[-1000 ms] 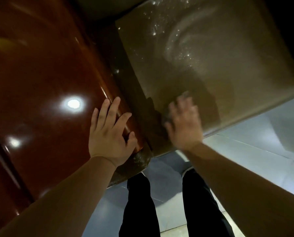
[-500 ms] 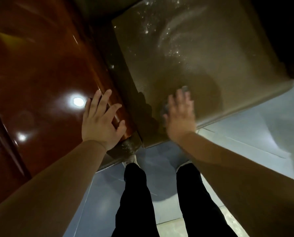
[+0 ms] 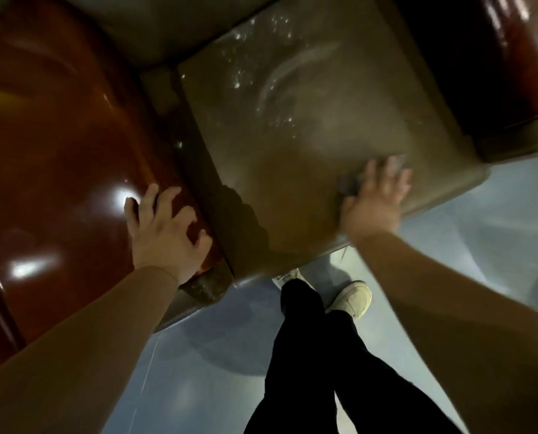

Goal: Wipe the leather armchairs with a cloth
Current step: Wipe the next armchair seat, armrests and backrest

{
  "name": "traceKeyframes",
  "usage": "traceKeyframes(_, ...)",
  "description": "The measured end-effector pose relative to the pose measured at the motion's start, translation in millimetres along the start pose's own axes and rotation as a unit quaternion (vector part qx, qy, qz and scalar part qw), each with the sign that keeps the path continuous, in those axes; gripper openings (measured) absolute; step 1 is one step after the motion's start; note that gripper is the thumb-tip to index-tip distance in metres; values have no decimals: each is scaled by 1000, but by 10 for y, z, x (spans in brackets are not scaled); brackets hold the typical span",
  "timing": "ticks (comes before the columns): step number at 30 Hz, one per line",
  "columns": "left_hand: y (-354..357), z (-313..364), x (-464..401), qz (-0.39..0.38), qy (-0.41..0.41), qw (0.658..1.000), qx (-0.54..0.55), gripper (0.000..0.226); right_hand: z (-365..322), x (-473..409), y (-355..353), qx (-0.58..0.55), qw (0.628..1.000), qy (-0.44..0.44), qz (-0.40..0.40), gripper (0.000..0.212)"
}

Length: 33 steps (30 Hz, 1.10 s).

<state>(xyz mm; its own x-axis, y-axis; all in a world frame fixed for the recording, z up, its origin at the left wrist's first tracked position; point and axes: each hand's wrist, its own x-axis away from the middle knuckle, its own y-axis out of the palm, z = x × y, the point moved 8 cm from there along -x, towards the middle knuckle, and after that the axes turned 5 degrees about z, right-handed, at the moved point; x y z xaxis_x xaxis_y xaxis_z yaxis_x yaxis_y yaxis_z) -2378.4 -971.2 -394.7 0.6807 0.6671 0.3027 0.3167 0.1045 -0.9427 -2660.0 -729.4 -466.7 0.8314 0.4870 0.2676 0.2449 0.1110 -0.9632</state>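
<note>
The armchair's brown leather seat cushion (image 3: 308,126) fills the upper middle, streaked with wet swirls and droplets. My right hand (image 3: 377,198) presses flat with spread fingers on a dark grey cloth (image 3: 350,183) near the cushion's front right corner; most of the cloth is hidden under the hand. My left hand (image 3: 164,227) rests on the glossy reddish-brown armrest (image 3: 57,136) at the left, fingers bent and spread, holding nothing.
A second glossy armrest (image 3: 512,57) stands at the upper right. Pale blue-grey floor tiles (image 3: 480,245) lie below the chair's front edge. My legs in black trousers (image 3: 308,355) and a light shoe (image 3: 353,297) stand close to the cushion's front.
My right hand slid the cloth from the cushion's front left across to its front right corner. My left hand stayed on the armrest, its fingers curling a little more.
</note>
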Motion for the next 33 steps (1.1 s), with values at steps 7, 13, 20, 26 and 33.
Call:
traceKeyframes(7, 136, 244, -65, -47, -29, 996, -68, 65, -387, 293, 409, 26, 904, -422, -61, 70)
traceKeyframes(13, 367, 579, -322, -32, -28, 996, -77, 85, 1139, -629, 5, -2, 998, -15, 65, 62)
traceKeyframes(20, 805, 1901, -279, -67, -128, 979, 146, 112, 214, -133, 226, -60, 978, -194, 41, 68)
traceKeyframes(26, 515, 2592, -591, 38, 34, 992, 120, 90, 829, -718, 130, -29, 944, -329, 25, 63)
traceKeyframes(33, 749, 2470, -716, 86, 68, 990, 88, 87, 730, -911, 7, -72, 995, -54, 41, 67)
